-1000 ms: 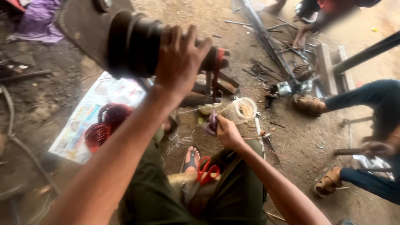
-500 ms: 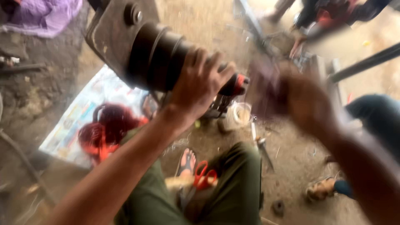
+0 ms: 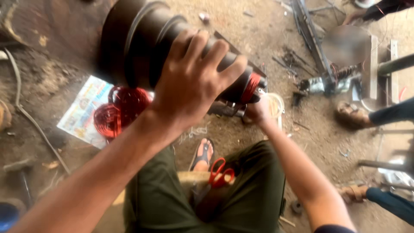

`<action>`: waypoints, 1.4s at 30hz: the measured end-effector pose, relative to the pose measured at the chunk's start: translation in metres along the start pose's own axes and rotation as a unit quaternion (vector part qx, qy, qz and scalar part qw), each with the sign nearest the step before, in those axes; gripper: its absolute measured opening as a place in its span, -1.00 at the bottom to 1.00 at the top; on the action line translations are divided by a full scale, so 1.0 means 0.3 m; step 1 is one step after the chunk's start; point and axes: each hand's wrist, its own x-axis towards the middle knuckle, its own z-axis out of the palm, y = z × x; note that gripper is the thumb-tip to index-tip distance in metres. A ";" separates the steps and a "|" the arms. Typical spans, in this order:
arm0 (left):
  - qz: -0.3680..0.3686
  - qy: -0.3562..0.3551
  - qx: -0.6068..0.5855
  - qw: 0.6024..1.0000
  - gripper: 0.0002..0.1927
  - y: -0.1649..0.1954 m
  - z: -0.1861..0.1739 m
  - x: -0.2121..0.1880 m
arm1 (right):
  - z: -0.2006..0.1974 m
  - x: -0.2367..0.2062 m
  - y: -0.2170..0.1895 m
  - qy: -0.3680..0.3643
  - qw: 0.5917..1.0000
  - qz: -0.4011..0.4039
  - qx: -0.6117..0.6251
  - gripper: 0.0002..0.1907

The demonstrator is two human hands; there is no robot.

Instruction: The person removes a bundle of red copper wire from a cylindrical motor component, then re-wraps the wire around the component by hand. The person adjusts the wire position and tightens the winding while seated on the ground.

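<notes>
Head view showed the left hand (image 3: 189, 82) with fingers spread and pressed over the top of a large dark cylindrical motor part (image 3: 151, 47) in the upper centre of the frame, held above the dirt floor (image 3: 51, 77). The right hand (image 3: 258, 113) sat at the part's narrow end just right of centre, beside its red winding (image 3: 250, 87), fingers curled, though whether it pinched anything could not be told. Red wire coils (image 3: 118, 110) lay on a printed sheet (image 3: 79, 114) at left, and red-handled scissors (image 3: 217, 177) rested between the person's knees at lower centre.
</notes>
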 end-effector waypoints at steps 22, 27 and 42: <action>0.004 0.007 0.036 0.999 -0.69 0.111 -0.076 0.039 | -0.816 0.228 -0.385 -0.064 0.975 -0.089 -0.193 -0.73; -0.009 0.031 0.038 0.999 -0.75 0.036 -0.028 -0.038 | -0.305 0.120 -0.065 0.070 0.989 -0.116 -0.051 -0.74; -0.085 0.003 0.072 0.994 -0.62 0.036 -0.044 0.086 | -0.532 -0.184 -0.544 -0.200 0.949 0.101 0.222 -0.84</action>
